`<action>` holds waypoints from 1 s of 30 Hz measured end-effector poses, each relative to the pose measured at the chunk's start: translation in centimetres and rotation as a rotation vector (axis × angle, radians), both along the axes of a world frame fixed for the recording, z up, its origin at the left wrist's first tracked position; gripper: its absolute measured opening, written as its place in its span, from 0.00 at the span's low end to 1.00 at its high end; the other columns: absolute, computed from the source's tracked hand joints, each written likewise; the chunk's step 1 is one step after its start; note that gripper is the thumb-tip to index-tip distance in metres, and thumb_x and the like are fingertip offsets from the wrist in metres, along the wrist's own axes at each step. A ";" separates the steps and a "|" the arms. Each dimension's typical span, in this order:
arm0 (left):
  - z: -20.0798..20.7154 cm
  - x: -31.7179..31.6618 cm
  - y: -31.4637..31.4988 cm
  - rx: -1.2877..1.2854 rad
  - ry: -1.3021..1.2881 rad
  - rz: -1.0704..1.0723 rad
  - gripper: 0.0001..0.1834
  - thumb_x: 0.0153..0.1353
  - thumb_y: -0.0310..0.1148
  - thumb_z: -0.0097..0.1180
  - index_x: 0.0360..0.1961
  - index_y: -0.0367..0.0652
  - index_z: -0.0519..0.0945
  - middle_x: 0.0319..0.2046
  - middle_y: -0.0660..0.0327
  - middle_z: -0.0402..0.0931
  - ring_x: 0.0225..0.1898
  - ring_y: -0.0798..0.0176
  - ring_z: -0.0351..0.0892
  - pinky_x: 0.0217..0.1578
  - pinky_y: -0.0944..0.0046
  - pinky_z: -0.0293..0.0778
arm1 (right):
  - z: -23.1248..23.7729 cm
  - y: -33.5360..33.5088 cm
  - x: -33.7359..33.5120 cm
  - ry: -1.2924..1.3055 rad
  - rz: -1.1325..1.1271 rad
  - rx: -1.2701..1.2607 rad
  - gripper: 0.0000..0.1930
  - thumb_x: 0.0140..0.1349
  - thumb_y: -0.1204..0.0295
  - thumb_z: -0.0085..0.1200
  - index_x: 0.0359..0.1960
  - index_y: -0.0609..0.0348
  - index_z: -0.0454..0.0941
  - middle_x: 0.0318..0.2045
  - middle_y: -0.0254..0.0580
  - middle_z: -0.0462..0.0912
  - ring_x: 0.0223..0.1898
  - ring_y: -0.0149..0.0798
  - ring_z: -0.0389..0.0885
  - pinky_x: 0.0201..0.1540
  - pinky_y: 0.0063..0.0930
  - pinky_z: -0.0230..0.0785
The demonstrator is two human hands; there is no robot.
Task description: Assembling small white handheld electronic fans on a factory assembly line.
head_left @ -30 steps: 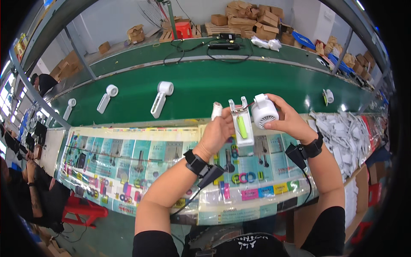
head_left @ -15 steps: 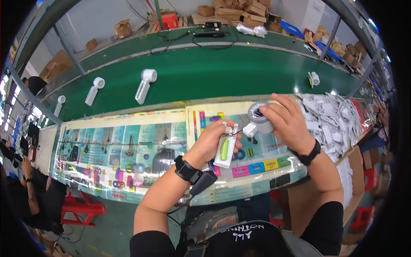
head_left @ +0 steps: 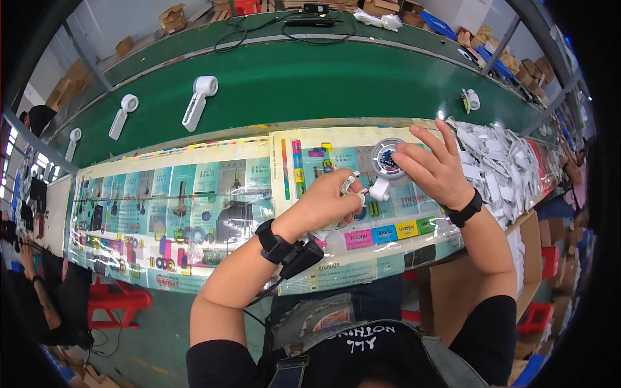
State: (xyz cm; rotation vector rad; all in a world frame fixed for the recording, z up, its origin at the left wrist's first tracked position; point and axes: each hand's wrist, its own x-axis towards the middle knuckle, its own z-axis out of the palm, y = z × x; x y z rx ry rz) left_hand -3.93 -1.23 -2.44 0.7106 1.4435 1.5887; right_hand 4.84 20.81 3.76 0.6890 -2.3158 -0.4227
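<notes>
While both hands are working over the counter (head_left: 213, 194), the head view is showing the right hand (head_left: 433, 169) pressing spread fingers on a round fan head (head_left: 387, 160), its grip loosely closed on it. The left hand (head_left: 326, 205) is pinching a small white part (head_left: 350, 184) against the head's stem. Risk: the part could be slipping sideways, since the pinch looks slight. Printed sheets are covering the counter; white fans (head_left: 197, 103) are riding the green belt (head_left: 323, 77) behind; cartons are lining the far wall.
</notes>
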 end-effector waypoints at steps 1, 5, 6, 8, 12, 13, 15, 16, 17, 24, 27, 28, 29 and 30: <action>-0.1 0.0 0.0 -0.001 -0.003 0.004 0.11 0.51 0.28 0.51 0.36 0.33 0.70 0.22 0.59 0.74 0.21 0.70 0.75 0.24 0.70 0.70 | 0.2 -0.2 0.1 -0.003 0.004 -0.001 0.19 0.48 0.72 0.55 0.44 0.40 0.73 0.44 0.24 0.75 0.55 0.37 0.68 0.64 0.47 0.50; -0.3 0.2 0.1 -0.075 0.272 0.022 0.12 0.50 0.27 0.51 0.37 0.34 0.70 0.23 0.57 0.76 0.21 0.69 0.74 0.22 0.68 0.70 | 2.0 -0.9 0.6 -0.236 0.017 -0.079 0.22 0.47 0.74 0.57 0.48 0.48 0.72 0.44 0.32 0.74 0.56 0.42 0.66 0.61 0.48 0.53; -0.4 0.3 0.0 -0.078 0.426 0.046 0.14 0.48 0.28 0.52 0.36 0.34 0.71 0.22 0.57 0.76 0.20 0.67 0.74 0.22 0.67 0.69 | 2.5 -1.1 0.8 -0.384 0.014 -0.144 0.24 0.46 0.74 0.58 0.49 0.51 0.71 0.45 0.36 0.73 0.56 0.44 0.65 0.60 0.46 0.56; -0.3 0.5 0.0 -0.138 0.580 0.043 0.15 0.46 0.29 0.53 0.36 0.34 0.71 0.22 0.54 0.76 0.20 0.63 0.75 0.23 0.65 0.70 | 3.4 -1.5 1.3 -0.651 0.062 -0.438 0.26 0.46 0.73 0.59 0.51 0.54 0.70 0.46 0.40 0.72 0.55 0.47 0.66 0.58 0.44 0.58; 0.3 2.0 0.9 -0.229 0.919 0.011 0.17 0.44 0.33 0.56 0.34 0.34 0.70 0.22 0.47 0.74 0.23 0.48 0.76 0.26 0.57 0.71 | 3.4 -1.7 2.2 -0.911 0.055 -0.650 0.29 0.50 0.66 0.59 0.55 0.58 0.67 0.48 0.49 0.68 0.50 0.51 0.69 0.54 0.36 0.62; 0.3 2.3 0.9 -0.204 0.930 -0.022 0.17 0.44 0.33 0.56 0.34 0.34 0.70 0.22 0.47 0.74 0.23 0.48 0.76 0.26 0.57 0.71 | 3.4 -1.7 2.3 -0.925 0.004 -0.605 0.28 0.52 0.65 0.58 0.55 0.58 0.66 0.48 0.50 0.68 0.50 0.50 0.69 0.53 0.36 0.62; 0.2 2.4 0.8 -0.244 1.055 0.029 0.16 0.44 0.33 0.56 0.33 0.35 0.70 0.22 0.46 0.75 0.25 0.44 0.76 0.27 0.54 0.72 | 2.3 -1.4 1.9 -0.897 -0.002 -0.618 0.29 0.53 0.63 0.57 0.56 0.58 0.65 0.48 0.51 0.68 0.50 0.49 0.69 0.52 0.36 0.62; 0.2 2.4 0.7 -0.278 1.033 0.025 0.16 0.44 0.32 0.55 0.33 0.35 0.70 0.22 0.46 0.74 0.25 0.44 0.76 0.27 0.54 0.72 | 1.4 -1.5 1.6 -0.863 0.050 -0.599 0.29 0.53 0.63 0.57 0.57 0.58 0.64 0.48 0.51 0.68 0.50 0.49 0.69 0.53 0.36 0.62; 0.8 2.8 0.0 -0.323 1.018 0.033 0.15 0.45 0.32 0.55 0.33 0.35 0.70 0.22 0.47 0.74 0.26 0.44 0.76 0.26 0.54 0.72 | 1.0 -1.6 1.8 -0.824 0.119 -0.572 0.30 0.53 0.63 0.57 0.57 0.58 0.64 0.48 0.51 0.68 0.50 0.50 0.69 0.53 0.36 0.62; 1.8 3.7 0.4 -0.263 0.830 -0.136 0.15 0.54 0.37 0.52 0.35 0.34 0.70 0.24 0.41 0.74 0.27 0.39 0.75 0.29 0.50 0.71 | -2.2 -0.5 3.7 -0.811 0.179 -0.773 0.29 0.54 0.63 0.57 0.58 0.55 0.64 0.53 0.50 0.66 0.53 0.49 0.67 0.54 0.37 0.60; 1.8 3.8 0.5 -0.206 0.747 -0.162 0.15 0.56 0.37 0.52 0.36 0.34 0.71 0.25 0.44 0.75 0.26 0.44 0.77 0.28 0.55 0.72 | -2.7 -0.5 4.7 -0.705 0.153 -0.746 0.29 0.53 0.62 0.58 0.57 0.54 0.65 0.54 0.48 0.67 0.54 0.49 0.67 0.56 0.36 0.59; 1.6 3.9 0.5 -0.180 0.723 -0.174 0.14 0.56 0.35 0.53 0.37 0.34 0.72 0.26 0.47 0.76 0.25 0.50 0.78 0.28 0.58 0.72 | -2.8 -0.3 4.8 -0.725 0.171 -0.778 0.28 0.54 0.61 0.57 0.57 0.55 0.66 0.54 0.49 0.66 0.54 0.48 0.66 0.56 0.37 0.59; 1.1 4.1 0.6 -0.181 0.725 -0.169 0.14 0.56 0.35 0.53 0.37 0.34 0.72 0.26 0.47 0.76 0.25 0.50 0.78 0.28 0.58 0.72 | -3.0 0.0 4.8 -0.746 0.189 -0.810 0.27 0.55 0.60 0.55 0.56 0.55 0.66 0.54 0.51 0.66 0.55 0.48 0.66 0.56 0.37 0.60; 0.4 4.3 0.8 -0.106 0.404 -0.178 0.12 0.57 0.33 0.53 0.38 0.35 0.72 0.27 0.51 0.77 0.26 0.57 0.78 0.29 0.62 0.73 | -2.7 0.9 4.2 -0.827 0.264 -0.980 0.24 0.56 0.60 0.54 0.55 0.54 0.70 0.49 0.50 0.72 0.52 0.46 0.69 0.53 0.38 0.62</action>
